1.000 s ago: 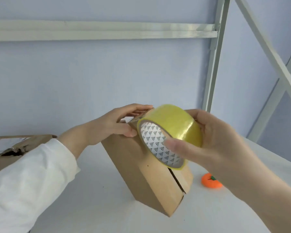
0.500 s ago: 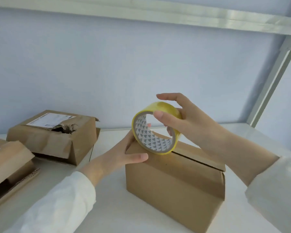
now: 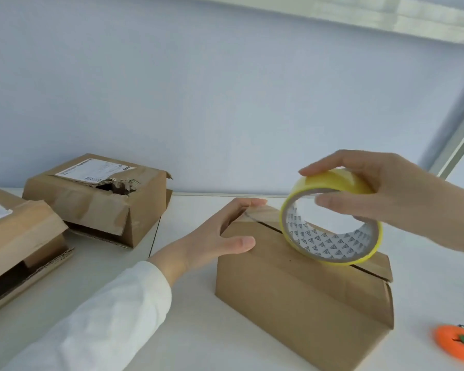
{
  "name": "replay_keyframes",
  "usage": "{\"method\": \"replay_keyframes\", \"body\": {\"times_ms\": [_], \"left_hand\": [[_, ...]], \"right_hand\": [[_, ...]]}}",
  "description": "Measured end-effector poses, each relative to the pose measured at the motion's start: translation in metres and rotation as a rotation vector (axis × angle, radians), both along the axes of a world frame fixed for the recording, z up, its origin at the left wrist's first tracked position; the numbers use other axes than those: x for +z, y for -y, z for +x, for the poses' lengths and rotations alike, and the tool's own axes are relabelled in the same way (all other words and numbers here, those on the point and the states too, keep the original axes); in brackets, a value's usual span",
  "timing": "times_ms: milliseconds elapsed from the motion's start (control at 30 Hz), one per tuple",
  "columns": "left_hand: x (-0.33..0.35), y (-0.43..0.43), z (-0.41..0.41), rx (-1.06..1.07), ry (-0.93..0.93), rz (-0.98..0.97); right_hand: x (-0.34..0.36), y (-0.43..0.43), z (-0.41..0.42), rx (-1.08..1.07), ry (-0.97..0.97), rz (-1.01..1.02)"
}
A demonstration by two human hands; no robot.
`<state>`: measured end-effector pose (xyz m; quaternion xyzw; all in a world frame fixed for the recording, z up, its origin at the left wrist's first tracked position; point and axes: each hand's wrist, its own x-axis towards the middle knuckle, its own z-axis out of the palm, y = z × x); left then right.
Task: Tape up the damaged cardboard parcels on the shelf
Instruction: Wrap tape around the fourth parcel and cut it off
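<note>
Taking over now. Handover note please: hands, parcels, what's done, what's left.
Hands: left hand rests on the left end of the near box, steadying it. The right hand grips the roll at the box's top seam.
Others: torn box back left and left box with its flap open, both on the shelf.
Done: nothing clearly taped; the seam is open.
Left: tape this seam, then the other two.

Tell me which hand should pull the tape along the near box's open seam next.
Right. The right hand grips the tape roll, which sits on the seam of the near box, while the left hand presses on the box's end, steadying it.
</note>
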<state>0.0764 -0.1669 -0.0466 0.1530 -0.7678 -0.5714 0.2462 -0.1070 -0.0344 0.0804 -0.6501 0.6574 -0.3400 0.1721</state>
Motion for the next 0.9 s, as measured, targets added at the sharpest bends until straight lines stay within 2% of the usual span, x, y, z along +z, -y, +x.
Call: {"method": "replay_keyframes", "body": {"times_ms": [200,300,367,500,700,900], "left_hand": [[0.000,-0.002,0.000,-0.010,-0.009,0.009],[-0.003,0.000,0.000,-0.005,-0.025,0.010],[-0.004,0.000,0.000,-0.010,-0.037,0.020],[-0.005,-0.001,-0.002,-0.004,-0.037,0.043],[-0.005,-0.004,-0.001,0.007,-0.032,0.054],[-0.005,-0.005,-0.002,0.020,-0.022,0.063]], "right_hand": [[0.017,-0.022,-0.018,0.039,-0.231,0.179],[0.010,-0.035,-0.021,0.058,-0.267,0.116],[-0.013,-0.046,-0.027,0.008,-0.206,-0.031],[-0.048,-0.059,-0.033,-0.036,0.066,-0.250],[-0.021,-0.056,-0.029,-0.075,-0.065,-0.264],[0.006,-0.031,-0.013,0.033,0.128,-0.399]]}}
